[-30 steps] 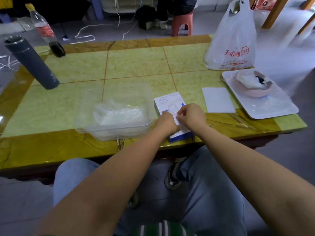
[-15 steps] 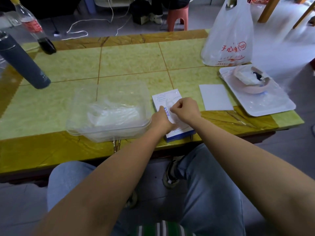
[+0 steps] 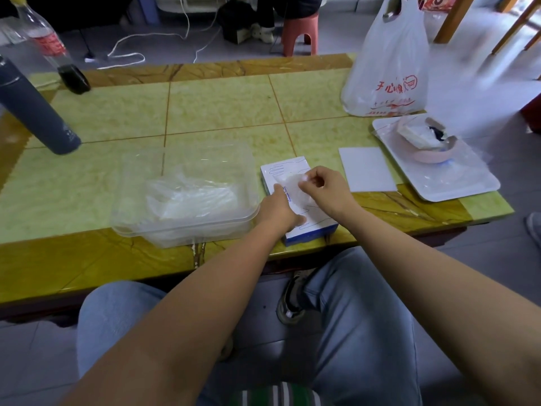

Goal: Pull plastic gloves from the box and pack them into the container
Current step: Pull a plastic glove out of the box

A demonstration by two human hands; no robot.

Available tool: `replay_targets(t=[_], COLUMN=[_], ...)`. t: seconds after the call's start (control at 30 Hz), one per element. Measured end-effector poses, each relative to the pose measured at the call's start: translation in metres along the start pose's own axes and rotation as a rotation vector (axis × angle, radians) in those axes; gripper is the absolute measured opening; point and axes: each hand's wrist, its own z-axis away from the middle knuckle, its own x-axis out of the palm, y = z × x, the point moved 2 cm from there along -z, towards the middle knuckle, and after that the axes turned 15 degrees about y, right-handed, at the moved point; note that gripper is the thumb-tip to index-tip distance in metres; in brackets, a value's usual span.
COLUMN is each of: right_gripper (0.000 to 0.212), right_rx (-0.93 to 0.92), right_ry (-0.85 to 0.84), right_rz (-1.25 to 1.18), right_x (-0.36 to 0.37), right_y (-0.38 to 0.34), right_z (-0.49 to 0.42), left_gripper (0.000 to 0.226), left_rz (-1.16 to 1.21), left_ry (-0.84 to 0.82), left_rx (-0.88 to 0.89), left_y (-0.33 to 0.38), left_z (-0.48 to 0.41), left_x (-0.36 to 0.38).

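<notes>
The right hand (image 3: 325, 191) has its grip pinched on a thin clear glove (image 3: 288, 186) just above the box (image 3: 314, 233), which the left hand (image 3: 278, 210) presses down beside it. Better to draw upward slowly so only one comes, then carry it leftward to the container (image 3: 137, 177)

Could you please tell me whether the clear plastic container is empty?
Not empty: a crumpled heap of thin clear plastic gloves lies inside the clear plastic container.

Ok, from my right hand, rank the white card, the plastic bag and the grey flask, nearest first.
1. white card, just right of the right hand, which pinches a glove.
2. plastic bag, far right corner.
3. grey flask, far left.
</notes>
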Motion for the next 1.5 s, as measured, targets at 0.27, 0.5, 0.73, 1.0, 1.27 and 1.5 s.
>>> replay_targets(t=[0.27,0.5,0.73,1.0,1.27,1.5], right_gripper=[0.011,0.018,0.010,0.009,0.055,0.095], right_rx=[-0.037,0.004,0.116,0.353,0.247,0.368], right_ry=[0.158,0.288,0.188,0.083,-0.124,-0.332], right_rz=[-0.111,-0.271,-0.371,-0.514,-0.497,-0.756], right_x=[-0.012,-0.030,-0.046,-0.040,0.003,0.038], right_y=[-0.009,-0.020,-0.033,-0.020,-0.061,-0.092], right_z=[0.001,-0.001,-0.001,0.014,0.030,0.027], left_gripper=[0.094,0.091,0.078,0.022,0.007,0.020], left_rz=[-0.019,-0.016,-0.050,0.605,0.867,1.086], left_ry=[-0.016,-0.024,-0.044,0.074,0.102,0.206], left_rx=[-0.011,-0.007,0.033,-0.068,-0.250,-0.249], left_y=[0.002,0.006,0.012,0.045,0.012,-0.042], left_z=[0.002,0.006,0.012,0.027,0.025,0.019], left_x=[-0.002,-0.008,-0.013,-0.056,-0.108,-0.159])
